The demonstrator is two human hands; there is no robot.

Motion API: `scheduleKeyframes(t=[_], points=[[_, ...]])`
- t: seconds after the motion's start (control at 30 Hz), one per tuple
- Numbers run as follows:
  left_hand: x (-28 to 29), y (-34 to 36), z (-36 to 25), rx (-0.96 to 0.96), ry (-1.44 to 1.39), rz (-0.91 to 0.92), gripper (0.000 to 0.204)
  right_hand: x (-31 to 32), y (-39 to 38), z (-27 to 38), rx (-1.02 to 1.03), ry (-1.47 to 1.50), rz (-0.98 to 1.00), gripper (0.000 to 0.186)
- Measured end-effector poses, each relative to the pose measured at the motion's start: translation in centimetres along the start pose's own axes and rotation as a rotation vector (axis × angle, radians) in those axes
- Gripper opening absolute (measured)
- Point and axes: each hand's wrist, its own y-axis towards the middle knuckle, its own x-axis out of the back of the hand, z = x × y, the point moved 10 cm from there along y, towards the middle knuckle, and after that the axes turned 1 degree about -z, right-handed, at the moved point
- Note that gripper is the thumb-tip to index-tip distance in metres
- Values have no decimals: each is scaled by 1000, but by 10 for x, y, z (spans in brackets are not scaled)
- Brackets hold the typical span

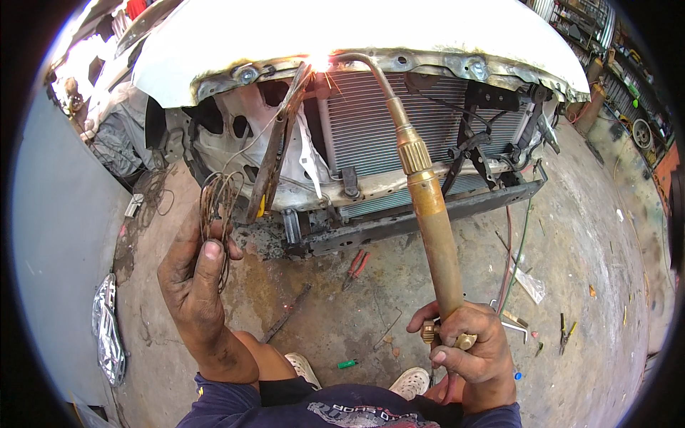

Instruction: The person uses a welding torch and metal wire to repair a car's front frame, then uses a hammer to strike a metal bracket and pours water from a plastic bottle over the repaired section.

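Observation:
My right hand [471,349] grips a brass gas torch [432,235] by its handle and valves. Its bent tip reaches the lower edge of a white car panel [342,25], where a bright flame with sparks [321,64] glows. My left hand [200,285] holds a loose coil of thin rusty wire [220,200]; one strand rises toward the glow. A long dark clamping tool [275,157] hangs from the panel edge beside the glow, right of my left hand. Behind them are the car's front metal frame [378,184] and radiator [364,121].
Concrete floor [571,271] holds red-handled pliers [357,267], yellow-handled pliers [567,332], a metal bar [285,314], a green cylinder [347,364] and hoses [509,250]. A grey board [50,235] and a lamp unit [105,328] stand left; cluttered shelves [628,93] line the right wall.

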Motion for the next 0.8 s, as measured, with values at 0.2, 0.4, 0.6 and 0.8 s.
scheduleKeyframes(t=[0.2, 0.4, 0.6, 0.8], points=[[2, -1, -1, -7, 48, -37, 45, -2, -1, 1, -20, -4, 87, 21], [3, -2, 0, 1, 70, -54, 46, -4, 0, 5, -4, -24, 125, 20], [2, -1, -1, -6, 88, -32, 46, -3, -1, 3, -4, -15, 125, 21], [-1, 1, 1, -5, 28, -12, 45, -2, 1, 5, 11, -34, 43, 24]])
